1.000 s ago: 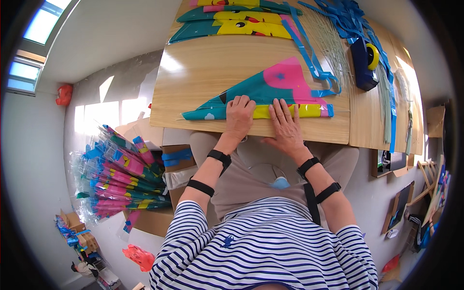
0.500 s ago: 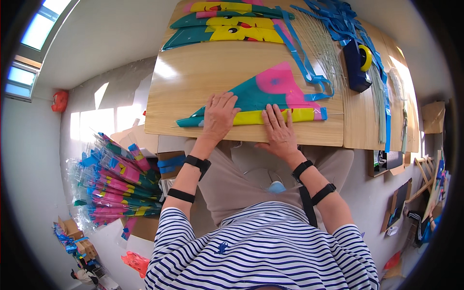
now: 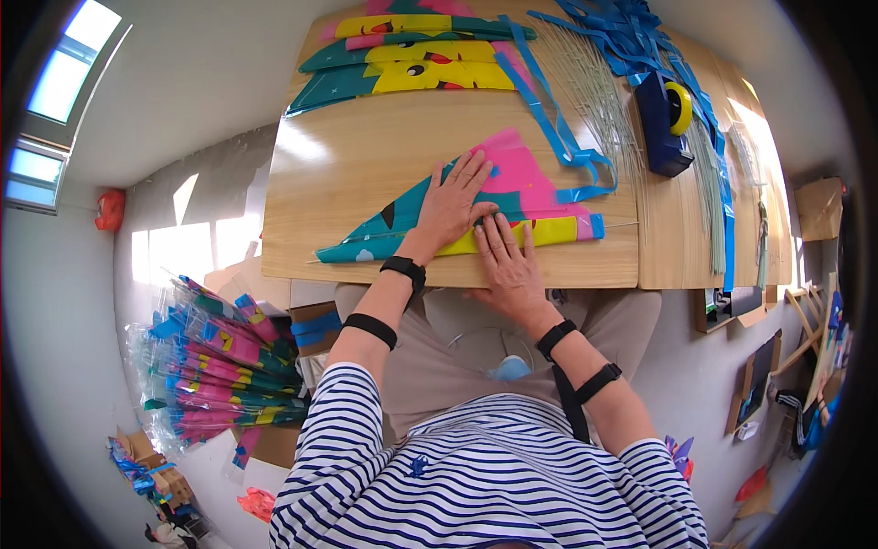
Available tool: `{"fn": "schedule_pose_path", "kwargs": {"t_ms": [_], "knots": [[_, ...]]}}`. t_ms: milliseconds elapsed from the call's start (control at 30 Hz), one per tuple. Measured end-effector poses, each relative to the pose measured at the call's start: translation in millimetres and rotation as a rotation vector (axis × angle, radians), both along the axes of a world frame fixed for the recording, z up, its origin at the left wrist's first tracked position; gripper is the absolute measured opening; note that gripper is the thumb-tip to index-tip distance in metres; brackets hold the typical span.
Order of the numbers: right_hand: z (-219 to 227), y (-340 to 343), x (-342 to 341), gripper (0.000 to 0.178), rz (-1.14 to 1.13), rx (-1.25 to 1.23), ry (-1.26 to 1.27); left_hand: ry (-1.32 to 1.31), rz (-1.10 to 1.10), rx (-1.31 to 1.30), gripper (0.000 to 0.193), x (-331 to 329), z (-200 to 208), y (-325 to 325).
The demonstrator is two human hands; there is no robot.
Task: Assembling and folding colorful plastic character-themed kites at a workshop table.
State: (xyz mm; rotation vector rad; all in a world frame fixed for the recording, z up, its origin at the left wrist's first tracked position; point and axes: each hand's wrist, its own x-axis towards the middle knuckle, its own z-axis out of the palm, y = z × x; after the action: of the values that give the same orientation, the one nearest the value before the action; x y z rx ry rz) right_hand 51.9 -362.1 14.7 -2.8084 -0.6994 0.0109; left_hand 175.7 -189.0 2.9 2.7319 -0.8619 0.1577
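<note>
A partly folded kite (image 3: 412,210) of thin teal, pink and yellow sheet lies on the wooden table (image 3: 366,133) near its front edge. Its lower border is rolled into a yellow strip, and a thin rod (image 3: 620,224) sticks out past the blue tip at the right. My left hand (image 3: 448,206) rests flat on the teal and pink part with fingers stretched. Just right of it, my right hand (image 3: 514,274) lies with fingers spread on the yellow strip, its palm over the table edge. Neither hand grips anything.
Several folded kites (image 3: 430,76) lie at the table's far side. Right of them are blue ribbons (image 3: 585,156), a bundle of thin rods (image 3: 599,101) and a dark blue tape dispenser (image 3: 663,128). Many plastic-wrapped kites (image 3: 233,366) stand at my lower left.
My left hand has moved from the strip's left part up and right onto the teal and pink sheet. My right hand stays on the yellow strip. The view has shifted slightly.
</note>
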Motion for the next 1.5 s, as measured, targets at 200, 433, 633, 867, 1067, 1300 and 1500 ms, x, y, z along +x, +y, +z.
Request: {"fn": "schedule_pose_path", "kwargs": {"t_ms": [200,433,633,867,1067,1300,1500], "knots": [[2.8,2.5,0.9,0.122,-0.002,0.042,0.001,0.040,0.041,0.032,0.078,-6.1,-5.6,37.3],[2.2,3.3,0.3,0.125,0.002,0.013,-0.003,0.082,0.182,0.063,0.081,-19.2,-9.4,98.3],[2.8,2.2,-0.7,0.124,-0.003,-0.025,0.004,0.057,0.264,0.075,0.082,-26.1,-14.4,134.1],[1.4,0.7,-1.2,0.125,-0.001,-0.039,-0.005,0.032,0.396,0.071,0.081,-26.4,-19.3,162.1],[4.0,8.6,-0.4,0.122,0.023,0.016,-0.006,-0.126,0.665,0.046,0.071,-39.5,-10.9,207.2],[-6.3,-3.1,-1.6,0.121,-0.001,0.016,-0.025,0.523,0.284,-0.874,0.043,-112.8,178.3,83.4],[-4.5,-1.0,-2.3,0.119,0.021,0.033,-0.050,0.321,-0.505,-0.520,0.037,-191.5,365.0,9.5]]}}
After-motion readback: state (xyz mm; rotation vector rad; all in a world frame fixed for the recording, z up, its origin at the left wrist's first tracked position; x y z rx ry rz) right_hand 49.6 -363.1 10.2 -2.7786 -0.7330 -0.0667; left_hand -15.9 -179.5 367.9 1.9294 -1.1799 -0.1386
